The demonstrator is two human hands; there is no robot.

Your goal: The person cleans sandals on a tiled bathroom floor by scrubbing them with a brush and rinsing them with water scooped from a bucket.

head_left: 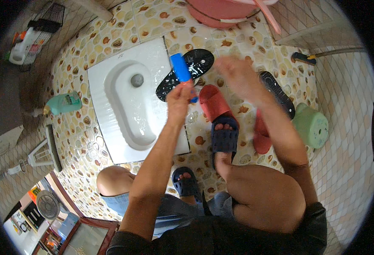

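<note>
My left hand (180,98) is closed around a blue-and-red tool (180,68); its broad blue end points away from me, and any bristles are hidden. Just beyond the fist lies a black flip-flop (201,61), wet and spotted with white suds, partly over the squat toilet's right edge. The tool covers its middle. My right hand (238,74), smeared by motion, is off the flip-flop's far right end, and its fingers cannot be made out. A second black flip-flop (277,94) is beyond my right forearm, near a red slipper (262,138). Another red slipper (213,102) sits ahead of my foot.
A white squat toilet (97,80) is set in the pebble-patterned floor. Around it are a green bottle (65,103), a white-framed floor brush (42,153), a pink tub (221,12), a green stool (312,125) and another brush (304,58). Navy slippers (225,138) cover my feet.
</note>
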